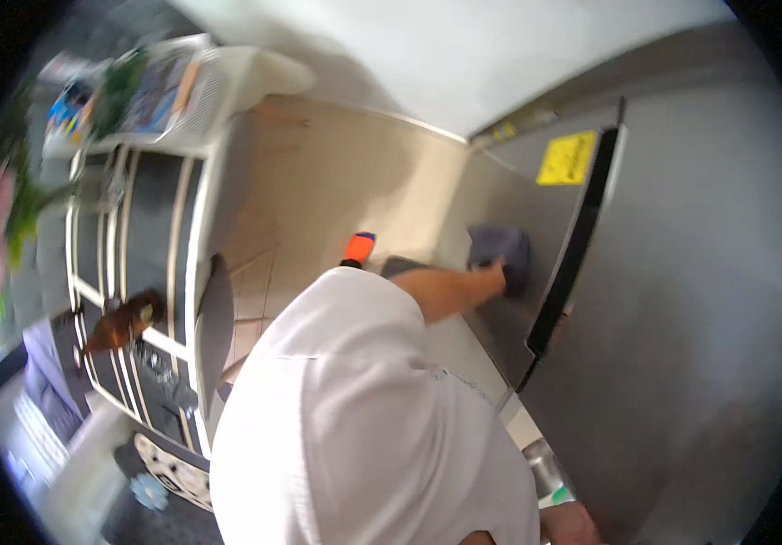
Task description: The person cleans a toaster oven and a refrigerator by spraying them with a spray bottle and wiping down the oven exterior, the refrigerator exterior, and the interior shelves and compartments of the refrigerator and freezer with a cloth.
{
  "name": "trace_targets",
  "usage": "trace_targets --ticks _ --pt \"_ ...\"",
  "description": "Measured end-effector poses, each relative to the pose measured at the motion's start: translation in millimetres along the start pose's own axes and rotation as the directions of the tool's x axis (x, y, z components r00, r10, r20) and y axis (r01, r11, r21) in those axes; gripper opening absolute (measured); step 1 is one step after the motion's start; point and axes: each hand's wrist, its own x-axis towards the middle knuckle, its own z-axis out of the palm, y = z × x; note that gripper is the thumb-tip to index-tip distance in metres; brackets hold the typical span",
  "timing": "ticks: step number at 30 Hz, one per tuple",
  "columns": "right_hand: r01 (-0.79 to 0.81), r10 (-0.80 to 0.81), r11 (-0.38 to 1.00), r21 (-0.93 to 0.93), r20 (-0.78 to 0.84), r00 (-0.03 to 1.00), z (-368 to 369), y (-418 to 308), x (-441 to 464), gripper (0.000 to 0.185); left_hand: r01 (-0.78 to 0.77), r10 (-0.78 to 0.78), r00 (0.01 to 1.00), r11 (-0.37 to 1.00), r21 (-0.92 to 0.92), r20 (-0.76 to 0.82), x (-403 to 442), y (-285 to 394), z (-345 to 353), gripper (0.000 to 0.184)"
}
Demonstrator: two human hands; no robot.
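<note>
My left arm reaches out from a white sleeve to the lower part of a grey metallic door panel [682, 291]. At its end my left hand [505, 275] is on a dark grey cloth [500, 249], which lies against the panel. The cloth hides most of the fingers, and the area is blurred. My right hand [570, 524] shows at the bottom edge, beside the lower part of the grey panel; its fingers cannot be made out.
A yellow label [565, 159] is on the panel near a long black handle recess [582, 227]. To the left stands a white-framed rack [193, 272] with a basket [214, 95] and a brown object [123, 324]. An orange-and-blue shoe tip [360, 246] is on the floor.
</note>
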Motion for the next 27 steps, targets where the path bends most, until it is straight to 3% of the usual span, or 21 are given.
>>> trace_targets --ticks 7,11,15,18,23,27 --pt "0.083 -0.066 0.982 0.173 -0.103 0.993 -1.7 5.1 13.9 0.074 0.008 0.015 0.968 0.996 -0.093 0.252 -153.9 28.4 17.0 0.037" --pt "0.349 -0.247 0.834 0.429 -0.275 0.929 3.1 -18.2 27.3 0.062 -0.064 0.133 0.922 0.978 -0.196 0.364 -212.7 47.1 -21.6 0.035" --pt "0.312 -0.168 0.755 0.576 -0.289 0.942 -1.7 -28.7 28.9 0.062 -0.127 0.256 0.855 0.947 -0.295 0.452 -260.9 60.5 -51.3 0.034" --pt "0.385 -0.102 0.758 0.527 -0.487 0.867 -9.5 -45.0 38.9 0.024 -0.173 0.342 0.799 0.918 -0.356 0.494 -282.8 67.7 -67.6 0.033" --pt "0.323 -0.199 0.845 0.427 -0.310 0.930 -37.2 -41.0 35.8 0.035 -0.208 0.442 0.689 0.880 -0.428 0.575 -296.1 82.9 -96.0 0.031" --pt "0.278 -0.247 0.784 0.556 -0.132 0.960 -61.0 -36.4 27.4 0.035 -0.189 0.470 0.591 0.871 -0.454 0.655 -301.1 94.3 -110.8 0.029"
